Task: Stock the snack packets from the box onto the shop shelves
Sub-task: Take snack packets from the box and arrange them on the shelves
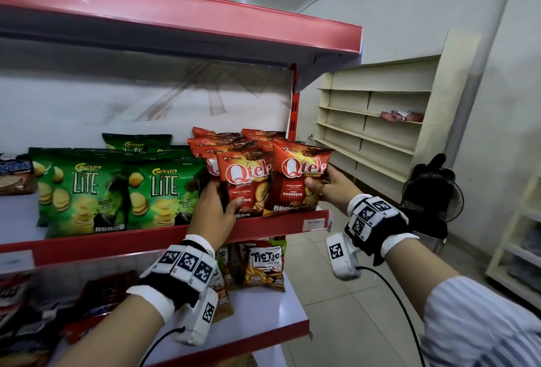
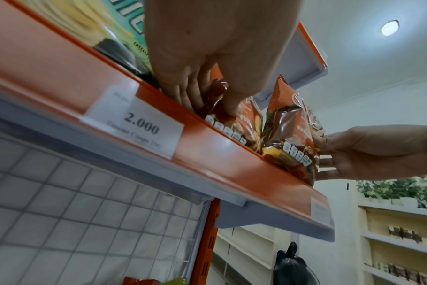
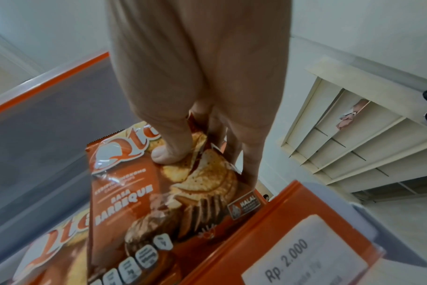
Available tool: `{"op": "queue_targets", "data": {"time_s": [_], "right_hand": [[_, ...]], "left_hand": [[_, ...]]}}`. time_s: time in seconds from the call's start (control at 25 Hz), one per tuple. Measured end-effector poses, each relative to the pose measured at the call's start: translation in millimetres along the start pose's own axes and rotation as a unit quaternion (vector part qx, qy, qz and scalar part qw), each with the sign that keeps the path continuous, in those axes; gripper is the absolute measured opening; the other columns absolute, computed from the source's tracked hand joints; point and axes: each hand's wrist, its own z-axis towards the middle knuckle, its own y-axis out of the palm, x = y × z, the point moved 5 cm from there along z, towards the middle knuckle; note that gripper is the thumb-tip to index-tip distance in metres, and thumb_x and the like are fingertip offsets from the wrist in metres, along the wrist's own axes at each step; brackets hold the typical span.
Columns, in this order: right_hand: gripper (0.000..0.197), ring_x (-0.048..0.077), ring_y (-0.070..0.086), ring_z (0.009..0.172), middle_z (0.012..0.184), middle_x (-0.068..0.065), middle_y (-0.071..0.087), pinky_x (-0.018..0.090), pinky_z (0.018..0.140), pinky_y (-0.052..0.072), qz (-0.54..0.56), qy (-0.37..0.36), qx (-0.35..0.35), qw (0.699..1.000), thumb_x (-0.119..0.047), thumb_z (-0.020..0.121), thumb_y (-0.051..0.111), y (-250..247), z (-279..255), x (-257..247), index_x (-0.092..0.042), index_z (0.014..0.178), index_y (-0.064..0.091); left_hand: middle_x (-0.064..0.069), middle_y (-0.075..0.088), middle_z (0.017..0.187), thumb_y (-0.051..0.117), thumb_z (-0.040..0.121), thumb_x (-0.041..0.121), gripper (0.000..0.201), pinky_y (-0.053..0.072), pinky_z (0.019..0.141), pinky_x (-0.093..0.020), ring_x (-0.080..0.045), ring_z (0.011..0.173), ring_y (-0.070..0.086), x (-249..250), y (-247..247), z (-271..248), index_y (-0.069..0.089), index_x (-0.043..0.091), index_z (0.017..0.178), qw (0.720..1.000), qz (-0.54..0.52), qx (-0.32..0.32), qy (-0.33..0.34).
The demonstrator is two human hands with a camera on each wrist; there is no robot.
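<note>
Two red Qtela barbeque packets stand at the front right of the middle red shelf [image 1: 263, 227]. My left hand [image 1: 218, 201] grips the left packet [image 1: 247, 188] by its lower left edge, thumb on the front. The same grip shows on the left packet [image 2: 234, 119] in the left wrist view. My right hand [image 1: 325, 183] pinches the right packet [image 1: 298, 179] at its right edge, thumb on the front and fingers behind. That right packet [image 3: 163, 202] fills the right wrist view, its bottom at the shelf lip [image 3: 268, 231]. More Qtela packets [image 1: 216, 139] stand behind. The box is out of view.
Green Chitato Lite packets [image 1: 85, 191] fill the shelf to the left. Tic Tac packets [image 1: 265, 267] stand on the lower shelf. A red shelf [image 1: 205, 18] hangs overhead. To the right are cream wall shelves [image 1: 371, 126], a black fan [image 1: 430, 194] and tiled floor.
</note>
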Motion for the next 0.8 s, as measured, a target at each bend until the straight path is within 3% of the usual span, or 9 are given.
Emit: {"op": "queue_targets", "data": {"time_s": [0.12,0.32,0.44,0.56,0.68,0.8], "right_hand": [[0.050,0.031,0.054,0.119,0.131,0.013,0.055,0.052,0.101,0.045,-0.008,0.012,0.015,1.000,-0.015,0.088,0.064,2,-2,2,-0.010,0.133,0.043],[0.052,0.031,0.052,0.122,0.133,0.013,0.054,0.043,0.099,0.045,0.019,-0.003,0.093,0.995,-0.013,0.089,0.062,-4,-9,-1,-0.008,0.137,0.040],[0.050,0.031,0.052,0.122,0.132,0.013,0.054,0.047,0.103,0.042,-0.028,0.010,0.066,0.997,-0.014,0.089,0.063,-3,-11,0,-0.010,0.135,0.041],[0.052,0.027,0.053,0.120,0.133,0.011,0.055,0.039,0.102,0.042,-0.092,0.019,0.026,0.995,-0.018,0.088,0.065,0,-10,0,-0.011,0.134,0.041],[0.063,0.027,0.055,0.118,0.130,0.011,0.056,0.042,0.102,0.044,-0.138,0.057,0.048,0.988,-0.033,0.083,0.070,-3,-7,3,-0.008,0.132,0.040],[0.062,0.027,0.058,0.112,0.129,0.014,0.057,0.042,0.097,0.047,-0.092,0.085,0.057,0.990,-0.036,0.079,0.073,-5,-8,10,-0.008,0.124,0.040]], "left_hand": [[-0.015,0.048,0.137,0.061,0.088,0.040,0.066,0.036,0.104,-0.037,-0.029,0.128,0.045,-5,1,-7,0.035,0.003,0.136,1.000,-0.007,-0.014,0.000],[-0.014,0.051,0.135,0.061,0.087,0.040,0.067,0.042,0.103,-0.040,-0.028,0.124,0.049,-9,-2,-12,0.034,0.006,0.138,0.999,-0.024,-0.027,0.006],[-0.015,0.053,0.134,0.059,0.090,0.037,0.062,0.042,0.103,-0.042,-0.029,0.123,0.050,-8,-2,-12,0.036,0.006,0.138,0.999,-0.027,-0.014,0.020],[-0.015,0.054,0.132,0.057,0.092,0.031,0.057,0.043,0.101,-0.039,-0.030,0.122,0.051,-7,-1,-11,0.035,0.007,0.138,0.999,-0.037,0.004,0.024],[-0.014,0.057,0.127,0.063,0.089,0.027,0.060,0.044,0.095,-0.038,-0.030,0.116,0.054,-6,-2,-12,0.031,0.014,0.138,0.997,-0.061,0.035,0.026],[-0.014,0.055,0.127,0.065,0.087,0.029,0.064,0.045,0.095,-0.040,-0.029,0.115,0.053,-8,-3,-14,0.030,0.016,0.139,0.996,-0.065,0.042,0.032]]}}
